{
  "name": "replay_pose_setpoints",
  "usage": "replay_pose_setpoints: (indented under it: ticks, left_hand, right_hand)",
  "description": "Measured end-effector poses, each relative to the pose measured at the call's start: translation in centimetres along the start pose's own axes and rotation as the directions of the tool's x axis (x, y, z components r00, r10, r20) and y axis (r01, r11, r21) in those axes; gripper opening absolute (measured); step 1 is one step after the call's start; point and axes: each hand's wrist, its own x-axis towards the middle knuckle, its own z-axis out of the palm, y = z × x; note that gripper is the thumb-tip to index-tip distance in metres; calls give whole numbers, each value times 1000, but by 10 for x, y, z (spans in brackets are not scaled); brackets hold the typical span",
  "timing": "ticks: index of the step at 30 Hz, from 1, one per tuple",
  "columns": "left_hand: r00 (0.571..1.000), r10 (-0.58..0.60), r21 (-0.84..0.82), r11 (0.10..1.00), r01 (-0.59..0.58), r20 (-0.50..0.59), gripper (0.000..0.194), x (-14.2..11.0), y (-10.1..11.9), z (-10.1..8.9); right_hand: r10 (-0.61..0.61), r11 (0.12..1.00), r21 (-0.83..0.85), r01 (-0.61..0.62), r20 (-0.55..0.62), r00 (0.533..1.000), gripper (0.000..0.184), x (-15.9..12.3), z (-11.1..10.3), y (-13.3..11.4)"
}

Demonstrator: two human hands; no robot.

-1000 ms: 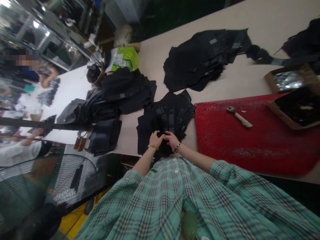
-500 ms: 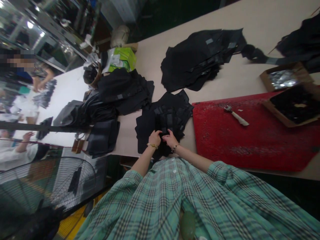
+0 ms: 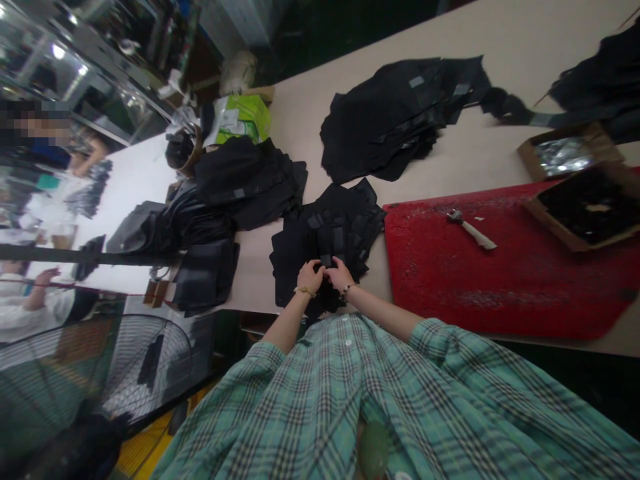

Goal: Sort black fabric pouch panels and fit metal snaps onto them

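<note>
Close to the table's near edge, a loose pile of black fabric pieces (image 3: 293,250) lies fanned out, with small dark strips or tabs showing on its upper side. My left hand (image 3: 310,277) is at the pile's near side, its fingers bent and pinching a black fabric piece. Just to the right, my right hand (image 3: 341,275) grips the same piece, thumb and fingers curled in. The fingertips of both hands almost meet. Black cloth blends together beneath them, so the held piece's outline is hard to make out.
A red board (image 3: 500,267) at right carries a hammer-like tool (image 3: 473,231) and part of an open box of dark parts (image 3: 590,207). More black stacks (image 3: 380,120) lie beyond. A fan (image 3: 145,360) stands at left, and people work at another table (image 3: 135,167).
Both hands stay at the same spot on the pile. The right hand's fingers have shifted slightly and sit closer to the left hand's fingertips.
</note>
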Motion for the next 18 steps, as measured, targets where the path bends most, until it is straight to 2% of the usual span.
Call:
replay_pose_setpoints:
  ticks: [2,5,9,12,14,15,16,18]
  left_hand:
    - [1000,-25,-27,999,24,-11,35,0,-1,-1]
    - [999,-42,-85,996,41,-7,41,1,-5,-1]
    - [1000,21,-62,998,-21,-4,39,2,-11,1]
    - [999,44,-10,999,-44,32,36,3,-15,-6]
    - [999,31,13,999,-31,20,38,4,-18,-16]
    - [1000,14,32,999,-13,-24,38,3,-19,-23]
    - [996,-3,61,998,8,-85,38,2,-20,-29]
    - [983,-8,146,989,36,-185,48,-1,-17,-40]
  right_hand:
    - [80,996,44,-80,7,997,62,6,-1,-5]
    - [153,986,54,-158,91,984,37,12,0,-8]
    - [106,994,-9,-106,165,981,32,6,6,-3]
    - [67,998,-31,-62,185,980,27,-4,7,-1]
    - [-12,999,-49,20,154,988,22,-10,0,-1]
    - [-91,992,-76,99,101,991,25,-12,-6,0]
    - [-182,976,-119,184,29,983,31,-13,-13,2]
    - [-328,929,-222,297,-116,938,43,-14,-26,9]
